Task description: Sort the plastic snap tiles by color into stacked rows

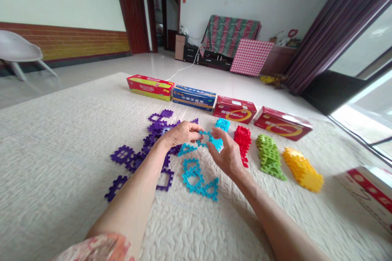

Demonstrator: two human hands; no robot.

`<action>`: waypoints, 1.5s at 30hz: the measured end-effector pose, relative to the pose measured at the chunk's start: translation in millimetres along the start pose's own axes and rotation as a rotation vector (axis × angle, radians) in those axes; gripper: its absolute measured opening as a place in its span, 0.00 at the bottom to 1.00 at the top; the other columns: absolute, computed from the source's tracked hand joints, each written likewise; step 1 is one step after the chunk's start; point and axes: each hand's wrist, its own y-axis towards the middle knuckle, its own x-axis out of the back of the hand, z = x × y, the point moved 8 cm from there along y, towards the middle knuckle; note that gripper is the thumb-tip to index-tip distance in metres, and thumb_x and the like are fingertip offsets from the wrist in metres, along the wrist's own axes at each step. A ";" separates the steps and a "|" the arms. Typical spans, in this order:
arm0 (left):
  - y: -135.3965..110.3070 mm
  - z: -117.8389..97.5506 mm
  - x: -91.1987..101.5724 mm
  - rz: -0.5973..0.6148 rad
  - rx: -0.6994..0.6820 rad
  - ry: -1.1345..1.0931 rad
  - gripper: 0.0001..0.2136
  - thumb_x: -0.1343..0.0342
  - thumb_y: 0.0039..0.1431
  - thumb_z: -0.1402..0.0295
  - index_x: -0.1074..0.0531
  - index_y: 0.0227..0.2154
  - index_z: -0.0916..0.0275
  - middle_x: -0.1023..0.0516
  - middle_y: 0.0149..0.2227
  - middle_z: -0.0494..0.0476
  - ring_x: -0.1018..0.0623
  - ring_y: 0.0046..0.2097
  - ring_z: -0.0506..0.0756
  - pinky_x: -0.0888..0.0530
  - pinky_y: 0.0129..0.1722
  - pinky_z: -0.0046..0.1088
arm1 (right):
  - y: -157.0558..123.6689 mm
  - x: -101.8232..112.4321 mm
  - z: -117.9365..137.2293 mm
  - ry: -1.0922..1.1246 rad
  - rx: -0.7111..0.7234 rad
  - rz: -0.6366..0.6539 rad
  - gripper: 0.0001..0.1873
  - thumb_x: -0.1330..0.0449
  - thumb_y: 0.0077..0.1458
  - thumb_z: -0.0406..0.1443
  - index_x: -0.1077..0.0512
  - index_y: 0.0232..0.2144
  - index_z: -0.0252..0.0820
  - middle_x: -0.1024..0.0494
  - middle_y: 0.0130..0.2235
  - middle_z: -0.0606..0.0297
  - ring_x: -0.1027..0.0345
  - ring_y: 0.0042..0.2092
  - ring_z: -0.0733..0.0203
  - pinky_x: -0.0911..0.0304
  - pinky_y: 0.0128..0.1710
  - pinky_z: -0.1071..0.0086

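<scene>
My left hand (181, 135) pinches the left edge of a cyan notched square frame (204, 133), a plastic interlocking building piece. Close to that frame's right edge, my right hand (227, 153) curves with thumb and fingers apart. Cyan pieces (217, 144) show behind the gap in the right hand. On the mat below lie linked-looking cyan pieces (192, 177), with a cyan triangle (185, 149) under the left hand. Purple pieces (122, 154) spread to the left, partly hidden by my left forearm.
Right of my hands lie rows of red (243, 140), green (269, 155) and yellow pieces (306, 173). Behind them stand a red-yellow box (150, 88), a blue box (194, 98) and two dark red boxes (234, 110). A white-red box (367, 191) sits at far right on the quilted mat (76, 130).
</scene>
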 end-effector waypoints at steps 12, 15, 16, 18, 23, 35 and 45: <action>4.8 2.4 -8.9 0.004 0.010 -0.040 0.20 0.42 0.48 0.73 0.24 0.47 0.65 0.20 0.31 0.52 0.24 0.30 0.49 0.29 0.33 0.24 | -2.2 -9.5 22.2 -0.243 0.237 0.239 0.26 0.39 0.54 0.38 0.36 0.55 0.43 0.31 0.55 0.54 0.39 0.55 0.46 0.45 0.53 0.52; 8.9 2.7 -16.1 0.000 -0.036 -0.084 0.23 0.42 0.48 0.73 0.27 0.50 0.64 0.19 0.33 0.53 0.23 0.32 0.49 0.28 0.33 0.23 | -2.1 -8.4 22.9 -0.293 0.222 0.234 0.27 0.40 0.54 0.37 0.37 0.56 0.43 0.32 0.55 0.54 0.40 0.54 0.46 0.46 0.53 0.52; 10.0 2.4 -18.0 -0.006 -0.054 -0.094 0.25 0.42 0.48 0.73 0.28 0.52 0.64 0.19 0.33 0.53 0.23 0.32 0.49 0.28 0.33 0.23 | -2.4 -8.6 23.2 -0.309 0.225 0.237 0.27 0.40 0.55 0.37 0.38 0.57 0.43 0.32 0.55 0.54 0.40 0.54 0.46 0.46 0.53 0.52; 11.3 1.6 -21.2 -0.010 -0.082 -0.083 0.27 0.42 0.48 0.73 0.31 0.55 0.64 0.19 0.33 0.52 0.24 0.32 0.48 0.29 0.32 0.22 | -3.5 -10.2 22.7 -0.332 0.236 0.253 0.27 0.40 0.55 0.37 0.38 0.57 0.43 0.32 0.55 0.54 0.40 0.54 0.46 0.46 0.53 0.52; 10.5 3.1 -11.5 -0.090 -0.091 0.263 0.25 0.44 0.49 0.72 0.28 0.53 0.63 0.19 0.32 0.51 0.23 0.33 0.50 0.28 0.33 0.23 | -5.4 -12.7 10.4 -0.394 0.191 0.257 0.29 0.40 0.55 0.40 0.38 0.57 0.39 0.30 0.52 0.51 0.39 0.51 0.46 0.47 0.51 0.53; 9.1 4.2 6.2 -0.220 -0.037 0.558 0.17 0.48 0.53 0.71 0.22 0.45 0.62 0.21 0.27 0.50 0.24 0.29 0.50 0.29 0.30 0.24 | -8.8 -17.0 -3.9 -0.460 0.130 0.284 0.27 0.40 0.54 0.40 0.36 0.55 0.42 0.29 0.52 0.52 0.41 0.53 0.45 0.53 0.55 0.49; 5.2 -2.5 7.4 -0.238 -0.028 0.536 0.16 0.47 0.53 0.71 0.22 0.44 0.63 0.20 0.28 0.51 0.22 0.32 0.51 0.27 0.36 0.24 | -6.2 -12.7 12.2 -0.339 0.213 0.245 0.22 0.42 0.56 0.36 0.34 0.53 0.41 0.29 0.50 0.53 0.38 0.51 0.48 0.45 0.52 0.52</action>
